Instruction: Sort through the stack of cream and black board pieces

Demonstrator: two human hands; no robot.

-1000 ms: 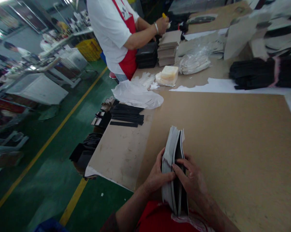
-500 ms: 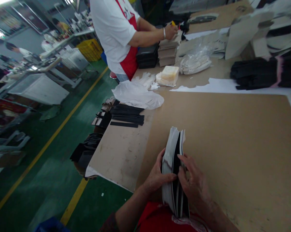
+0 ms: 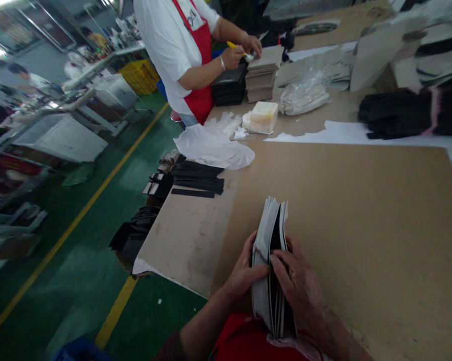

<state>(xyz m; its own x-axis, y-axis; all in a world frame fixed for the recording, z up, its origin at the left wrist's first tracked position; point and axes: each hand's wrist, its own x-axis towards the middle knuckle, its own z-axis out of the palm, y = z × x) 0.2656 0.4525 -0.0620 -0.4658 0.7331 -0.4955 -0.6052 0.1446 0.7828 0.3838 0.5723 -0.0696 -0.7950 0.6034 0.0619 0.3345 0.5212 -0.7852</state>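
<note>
A thick stack of flat sheets (image 3: 262, 250), pale at the edges and with black faces showing, stands on edge in front of my red apron. My left hand (image 3: 244, 273) grips the stack from the left, its thumb lying across the edges. On the other side, my right hand (image 3: 299, 276) is wrapped round the right-hand sheets, with its thumb and a finger at the dark gap between them. The stack parts at this gap. Some fingertips of both hands are hidden behind the sheets.
Under the stack spreads a brown board tabletop (image 3: 346, 215). Black strips (image 3: 198, 178) and a plastic bag (image 3: 214, 148) lie at the left edge. Beyond are a yellowish block (image 3: 260, 118), a bundle of black strips (image 3: 399, 113) and a co-worker (image 3: 173, 55) holding a yellow-handled tool.
My right thumb and fingers have shifted left and slightly down at the gap, closing round the sheets. My left thumb has drawn back a little. The co-worker's hands have moved left.
</note>
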